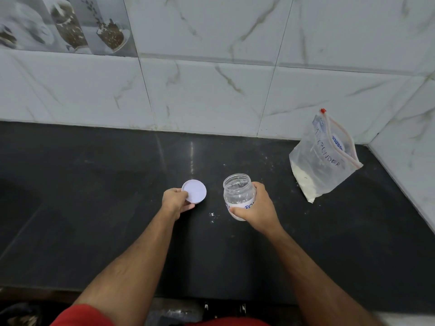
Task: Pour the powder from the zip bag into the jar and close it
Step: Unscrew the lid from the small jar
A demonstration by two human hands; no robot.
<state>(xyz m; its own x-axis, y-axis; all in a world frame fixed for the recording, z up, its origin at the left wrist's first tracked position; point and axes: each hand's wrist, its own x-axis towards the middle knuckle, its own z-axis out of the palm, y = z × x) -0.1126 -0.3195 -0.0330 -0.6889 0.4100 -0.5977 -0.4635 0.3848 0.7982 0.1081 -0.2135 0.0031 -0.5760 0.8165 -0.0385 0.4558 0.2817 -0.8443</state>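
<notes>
— Hands?
— Left hand (pixel 175 200) pinches the white lid (pixel 194 191) at its near edge, on the black countertop (pixel 94 208). Right hand (pixel 256 207) grips the clear plastic jar (pixel 237 189), fingers wrapped around its lower body.
— Jar?
— Upright, uncapped, white powder at its bottom.
— Zip bag (pixel 322 158)?
— Well right of the jar, near the tiled wall corner, powder inside.

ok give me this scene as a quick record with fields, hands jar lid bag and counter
left hand: holds the white lid, low at the counter
right hand: grips the jar
jar: clear, upright, open, a little white powder at the bottom
zip bag: propped near the corner wall, right of the jar, untouched, powder inside
counter: dark, small powder specks between the hands
</notes>
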